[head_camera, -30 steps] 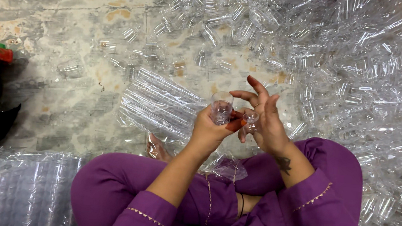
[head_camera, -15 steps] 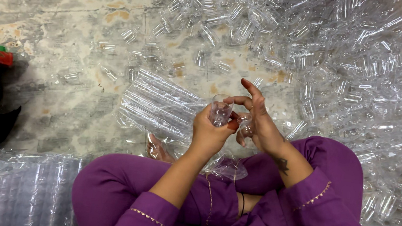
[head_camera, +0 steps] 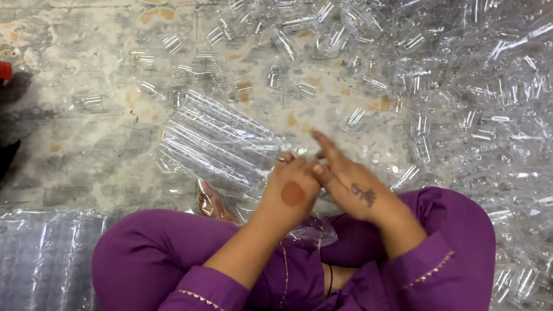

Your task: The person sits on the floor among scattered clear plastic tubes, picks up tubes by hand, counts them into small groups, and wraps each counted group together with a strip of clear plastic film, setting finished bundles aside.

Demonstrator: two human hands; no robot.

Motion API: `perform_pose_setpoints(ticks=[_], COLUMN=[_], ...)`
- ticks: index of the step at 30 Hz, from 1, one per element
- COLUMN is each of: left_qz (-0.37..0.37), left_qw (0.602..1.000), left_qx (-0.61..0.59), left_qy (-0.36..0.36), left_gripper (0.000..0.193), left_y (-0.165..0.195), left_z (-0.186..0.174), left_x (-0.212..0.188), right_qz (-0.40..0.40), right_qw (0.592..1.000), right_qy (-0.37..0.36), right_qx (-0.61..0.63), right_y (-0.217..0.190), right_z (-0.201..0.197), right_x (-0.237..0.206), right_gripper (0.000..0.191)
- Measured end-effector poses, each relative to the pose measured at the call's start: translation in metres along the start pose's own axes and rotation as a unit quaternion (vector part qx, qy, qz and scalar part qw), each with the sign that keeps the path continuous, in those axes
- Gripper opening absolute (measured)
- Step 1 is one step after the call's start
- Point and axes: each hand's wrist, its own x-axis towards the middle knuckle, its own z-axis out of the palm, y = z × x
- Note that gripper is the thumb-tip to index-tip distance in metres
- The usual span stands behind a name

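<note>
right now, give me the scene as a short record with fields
left hand: back up, fingers curled at the edge of the packed row of clear plastic tubes
right hand: crossed against the left hand, forefinger stretched out
held item: hidden by the hands
floor: mottled stone
loose clear tubes: heaped at upper right
clothing: purple sleeves and trousers

Both hands lower now, onto the clear tube bundle.
</note>
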Motion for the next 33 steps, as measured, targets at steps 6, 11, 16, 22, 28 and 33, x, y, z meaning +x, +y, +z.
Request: perform_pose_setpoints(ticks=[6, 11, 16, 22, 28, 33], left_qz=[-0.044, -0.076, -0.280, -0.379, -0.328, -0.365], left_qw=[0.988, 0.958, 0.826, 0.642, 0.578, 0.577], left_qx=[-0.078, -0.272, -0.481, -0.662, -0.743, -0.727], left_qy=[-0.125, -0.038, -0.091, -0.079, -0.083, -0.080], left_gripper=[0.066, 0.076, 0.057, 0.048, 0.062, 0.060], left_y=[0.025, 0.037, 0.031, 0.021, 0.007, 0.006], left_z=[0.000, -0.008, -0.009, 0.000, 0.003, 0.010], left_x=[0.001, 0.004, 0.012, 0.017, 0.014, 0.014], right_qz=[0.003, 0.046, 0.284, 0.370, 0.457, 0.205], right_qw=[0.950, 0.905, 0.908, 0.881, 0.871, 0.901], right_qy=[0.213, 0.321, 0.304, 0.132, 0.116, 0.311], right_qx=[0.229, 0.275, -0.055, -0.264, -0.139, 0.222], right_y=[0.009, 0.044, 0.123, 0.166, 0.131, 0.079], right_z=[0.017, -0.038, -0.109, -0.073, -0.069, -0.083], right_x=[0.003, 0.018, -0.014, 0.007, 0.037, 0.029], right_gripper=[0.088, 0.056, 0.045, 0.059, 0.046, 0.049])
